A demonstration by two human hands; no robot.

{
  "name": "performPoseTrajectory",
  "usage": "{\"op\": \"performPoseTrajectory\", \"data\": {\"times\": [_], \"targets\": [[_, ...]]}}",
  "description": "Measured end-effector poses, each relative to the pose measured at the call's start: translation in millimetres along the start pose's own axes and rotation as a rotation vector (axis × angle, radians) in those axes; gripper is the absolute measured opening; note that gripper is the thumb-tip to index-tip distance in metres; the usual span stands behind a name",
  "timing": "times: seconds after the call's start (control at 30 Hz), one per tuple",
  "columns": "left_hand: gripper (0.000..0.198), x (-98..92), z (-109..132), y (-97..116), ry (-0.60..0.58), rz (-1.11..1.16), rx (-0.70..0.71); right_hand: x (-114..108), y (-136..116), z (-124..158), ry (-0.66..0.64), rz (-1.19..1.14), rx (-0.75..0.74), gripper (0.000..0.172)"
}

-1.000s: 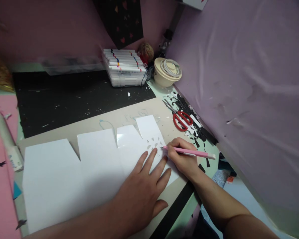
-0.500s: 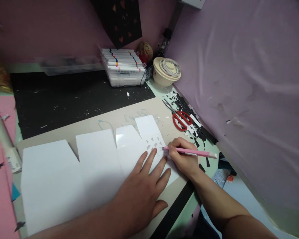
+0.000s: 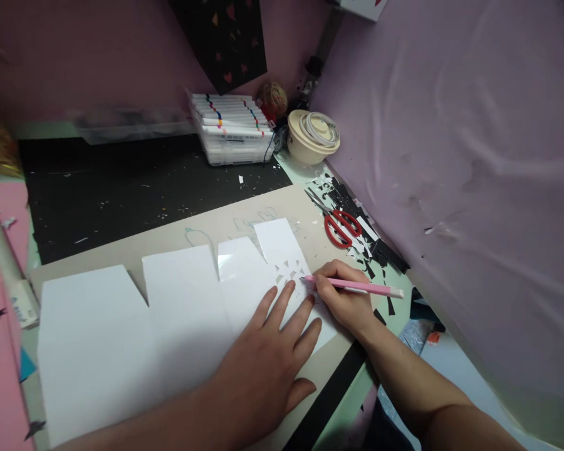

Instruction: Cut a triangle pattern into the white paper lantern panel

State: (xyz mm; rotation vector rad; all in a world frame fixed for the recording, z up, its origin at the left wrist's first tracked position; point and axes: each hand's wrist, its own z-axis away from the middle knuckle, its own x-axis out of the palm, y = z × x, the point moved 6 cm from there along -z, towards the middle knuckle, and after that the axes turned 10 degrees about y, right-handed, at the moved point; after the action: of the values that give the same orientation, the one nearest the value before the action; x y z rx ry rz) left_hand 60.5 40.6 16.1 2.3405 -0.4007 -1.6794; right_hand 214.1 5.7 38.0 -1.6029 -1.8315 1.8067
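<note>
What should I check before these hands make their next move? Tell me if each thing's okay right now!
1. Left hand steadying the white paper sheet with the notched far edge: ok, fingers spread on it.
2. Right hand gripping the slim pink pen-like tool: ok.
3. Tool tip touching the sheet: cannot tell; it's too small.
4. Left fingertips well away from the tip: not ok, I'd say; they're very close.
5. Red-handled metal scissors off the sheet: ok, they lie beyond its right end.
6. Flat beige board under the sheet: ok.
</note>
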Motion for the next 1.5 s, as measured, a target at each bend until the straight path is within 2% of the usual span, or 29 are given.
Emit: {"op": "performPoseTrajectory", "data": {"times": [0.6, 1.5], "targets": [[0.067, -2.2, 0, 0, -0.021, -0.003, -0.006, 2, -3, 0, -0.001, -0.024, -0.034, 0.017], [0.066, -1.6, -1, 0, -0.023, 0.015, -0.005, -1, 8, 3, 0.011, -0.043, -0.017, 0.023]]}}
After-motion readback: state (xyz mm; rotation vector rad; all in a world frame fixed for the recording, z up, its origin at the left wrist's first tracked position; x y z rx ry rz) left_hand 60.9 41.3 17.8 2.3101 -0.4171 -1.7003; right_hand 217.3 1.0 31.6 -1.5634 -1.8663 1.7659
